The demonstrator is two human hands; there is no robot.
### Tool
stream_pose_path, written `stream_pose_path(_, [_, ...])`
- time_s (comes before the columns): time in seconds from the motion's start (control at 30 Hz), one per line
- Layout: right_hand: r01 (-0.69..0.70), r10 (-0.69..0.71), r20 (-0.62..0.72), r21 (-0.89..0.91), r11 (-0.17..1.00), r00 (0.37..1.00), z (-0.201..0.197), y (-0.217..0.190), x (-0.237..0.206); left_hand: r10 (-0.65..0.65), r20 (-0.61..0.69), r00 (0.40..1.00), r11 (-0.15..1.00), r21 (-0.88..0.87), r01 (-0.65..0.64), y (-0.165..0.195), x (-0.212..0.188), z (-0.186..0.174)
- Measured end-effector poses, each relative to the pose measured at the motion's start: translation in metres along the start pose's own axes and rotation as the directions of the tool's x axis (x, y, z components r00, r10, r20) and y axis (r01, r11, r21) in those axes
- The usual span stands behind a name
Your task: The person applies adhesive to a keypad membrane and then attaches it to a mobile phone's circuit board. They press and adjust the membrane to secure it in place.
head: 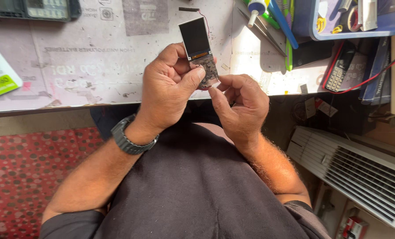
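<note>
Your left hand [168, 86] grips one small phone circuit board [200, 51], its dark blank screen standing up toward twelve o'clock and its keypad part sunk between your fingers. The left thumb [190, 79] presses across the lower half of the board from the seven o'clock side, while the other left fingers curl behind it, so the board sits pinched between thumb and fingers, closed tight on it. Your right hand [241, 104] comes in from four o'clock; its thumb tip [213, 94] touches the bottom edge of the board, and the remaining right fingers are folded loosely into the palm. Whether they hold anything of their own I cannot tell. The board hangs just above the near edge of the worktable [95, 66], which is covered with a pale printed sheet. One thin red wire [205, 20] runs from the top of the board toward twelve o'clock. One dark wristwatch [129, 141] sits on your left wrist at seven o'clock of the board. At two o'clock lies one blue tray [345, 31] of small parts, and at three o'clock one black keypad phone [341, 66]. One white slatted appliance [361, 170] stands on the floor at four o'clock.
</note>
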State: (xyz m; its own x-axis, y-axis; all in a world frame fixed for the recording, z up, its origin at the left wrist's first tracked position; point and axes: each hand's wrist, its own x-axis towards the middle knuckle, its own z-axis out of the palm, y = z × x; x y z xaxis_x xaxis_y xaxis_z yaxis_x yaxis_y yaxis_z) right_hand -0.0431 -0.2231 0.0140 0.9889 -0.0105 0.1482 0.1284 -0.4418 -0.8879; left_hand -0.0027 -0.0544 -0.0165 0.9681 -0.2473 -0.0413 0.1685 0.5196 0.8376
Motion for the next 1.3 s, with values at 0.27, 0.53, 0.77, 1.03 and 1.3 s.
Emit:
stream_pose_path(0.27, [0.129,-0.143,-0.040,-0.248,0.960,0.989,0.008,-0.008,0.009,0.056,-0.009,0.998,0.994,0.095,-0.054,-0.007,-0.003,0.000])
stream_pose_path(0.53, [-0.138,0.138,-0.018,0.011,0.990,0.990,0.010,-0.001,0.009,0.074,-0.037,0.997,0.988,0.142,-0.068,-0.011,-0.006,0.004])
stream_pose_path(0.77, [-0.188,0.185,0.031,0.219,0.957,0.982,0.007,0.001,0.014,0.073,-0.031,0.997,0.992,0.107,-0.069,-0.010,-0.006,0.004])
stream_pose_path(1.03, [0.071,-0.079,-0.029,-0.208,0.976,0.996,0.010,-0.005,0.013,0.073,-0.043,0.996,0.993,0.093,-0.068,-0.012,-0.007,0.002])
stream_pose_path(1.3, [-0.225,0.222,0.041,0.237,0.945,0.974,0.009,-0.001,0.014,0.068,-0.040,0.997,0.997,0.041,-0.067,-0.010,-0.007,0.002])
